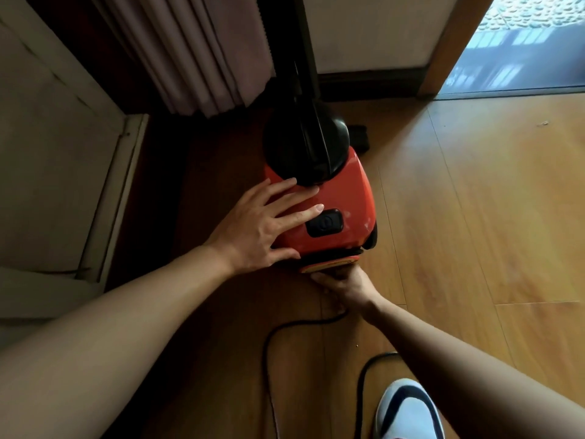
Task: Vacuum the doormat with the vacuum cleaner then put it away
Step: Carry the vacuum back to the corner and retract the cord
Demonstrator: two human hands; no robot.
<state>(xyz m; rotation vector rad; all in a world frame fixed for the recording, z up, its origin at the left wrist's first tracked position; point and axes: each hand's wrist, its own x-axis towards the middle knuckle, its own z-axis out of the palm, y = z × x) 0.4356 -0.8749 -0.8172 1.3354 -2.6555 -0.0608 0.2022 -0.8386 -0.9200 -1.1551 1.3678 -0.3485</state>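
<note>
A red canister vacuum cleaner (345,201) with a black front dome and black hose (304,99) stands on the wooden floor by the curtain. A black power button (324,223) sits on its top. My left hand (266,229) lies flat on the red top, fingers spread, fingertips beside the button. My right hand (343,285) is at the vacuum's rear end, fingers curled where the black power cord (285,327) comes out; the grip itself is partly hidden. The cord loops back over the floor toward me. No doormat is in view.
A pleated curtain (196,52) hangs at the back left, a pale panelled wall (47,153) on the left. An open doorway (512,49) lies at the back right. My white and dark shoe (408,410) stands at the bottom edge near the cord. Wooden floor (474,217) stretches right.
</note>
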